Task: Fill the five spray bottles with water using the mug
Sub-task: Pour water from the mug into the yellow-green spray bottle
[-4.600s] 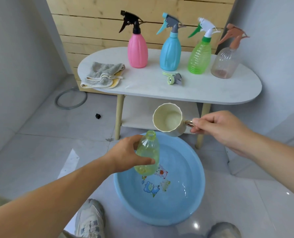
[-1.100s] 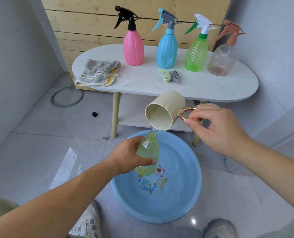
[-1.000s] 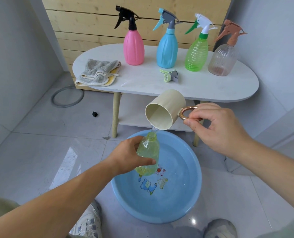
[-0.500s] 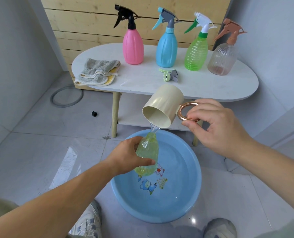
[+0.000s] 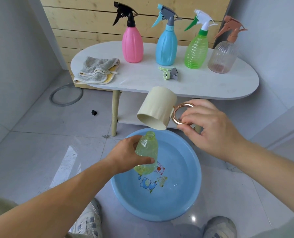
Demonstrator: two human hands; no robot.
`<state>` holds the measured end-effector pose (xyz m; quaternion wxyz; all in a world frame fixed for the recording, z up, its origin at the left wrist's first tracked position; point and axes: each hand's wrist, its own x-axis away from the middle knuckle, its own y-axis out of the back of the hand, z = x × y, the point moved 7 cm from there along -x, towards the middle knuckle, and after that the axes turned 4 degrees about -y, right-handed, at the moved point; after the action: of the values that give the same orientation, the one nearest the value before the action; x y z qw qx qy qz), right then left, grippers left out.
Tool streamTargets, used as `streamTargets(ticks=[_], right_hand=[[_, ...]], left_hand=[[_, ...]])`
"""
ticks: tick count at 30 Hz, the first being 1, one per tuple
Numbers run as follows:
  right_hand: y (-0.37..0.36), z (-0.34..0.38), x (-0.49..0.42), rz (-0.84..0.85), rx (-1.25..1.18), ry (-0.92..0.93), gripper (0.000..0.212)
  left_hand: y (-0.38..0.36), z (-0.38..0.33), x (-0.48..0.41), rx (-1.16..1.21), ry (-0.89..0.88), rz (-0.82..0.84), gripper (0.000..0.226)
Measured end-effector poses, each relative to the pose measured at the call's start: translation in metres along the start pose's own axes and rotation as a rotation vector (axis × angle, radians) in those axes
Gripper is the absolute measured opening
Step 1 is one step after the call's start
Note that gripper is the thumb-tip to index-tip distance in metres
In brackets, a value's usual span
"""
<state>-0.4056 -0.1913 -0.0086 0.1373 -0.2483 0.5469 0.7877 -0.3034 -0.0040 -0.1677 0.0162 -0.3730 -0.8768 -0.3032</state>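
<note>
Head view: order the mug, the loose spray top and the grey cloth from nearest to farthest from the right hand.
1. Mug: handle pinched by the right hand.
2. Loose spray top: middle of the table.
3. Grey cloth: table's left end.

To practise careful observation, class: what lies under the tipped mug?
Under the mug: the open bottle, gripped by the left hand, and below it the basin. The hand covers the bottle's left side; the bottle hides part of the basin floor.

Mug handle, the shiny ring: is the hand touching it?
Touching. The head view shows the right hand holding the tipped mug by its ring handle, with thumb and fingers pinching the ring's lower right side.
</note>
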Motion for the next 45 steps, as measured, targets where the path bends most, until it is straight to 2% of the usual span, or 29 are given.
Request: streamTargets(ticks=[3,5,8,11,14,18,22,26,32,45], right_hand=[[-0.011,-0.023,0.004,0.030,-0.180,-0.379,0.018],[-0.027,-0.043,0.010,0.105,-0.287,-0.578,0.016],[-0.064,-0.079,0.026,0.257,-0.354,-0.736,0.024],[-0.104,-0.114,0.048,0.382,-0.242,-0.810,0.042],[-0.146,-0.136,0.066,0.469,-0.163,-0.822,0.047],[-0.191,-0.145,0.084,0.508,-0.201,-0.793,0.036],[-0.226,-0.147,0.100,0.640,-0.082,-0.619,0.029],[-0.250,-0.157,0.116,0.763,-0.021,-0.546,0.030],[-0.260,-0.153,0.119,0.794,-0.033,-0.471,0.032],[-0.267,-0.146,0.122,0.819,-0.094,-0.566,0.037]], left_hand=[[0.000,0.004,0.000,-0.004,0.002,-0.003,0.086],[-0.002,0.006,0.001,-0.025,0.001,-0.001,0.073],[-0.005,0.014,-0.001,-0.042,0.009,-0.002,0.059],[-0.011,0.022,-0.002,-0.052,0.030,0.007,0.057],[-0.019,0.030,-0.003,-0.064,0.048,0.015,0.061],[-0.030,0.044,-0.005,-0.039,0.053,0.039,0.066],[-0.040,0.061,-0.009,-0.011,0.089,0.050,0.069],[-0.047,0.074,-0.017,-0.008,0.115,0.060,0.074],[-0.047,0.078,-0.024,-0.021,0.109,0.049,0.067],[-0.042,0.082,-0.024,0.024,0.112,0.030,0.065]])
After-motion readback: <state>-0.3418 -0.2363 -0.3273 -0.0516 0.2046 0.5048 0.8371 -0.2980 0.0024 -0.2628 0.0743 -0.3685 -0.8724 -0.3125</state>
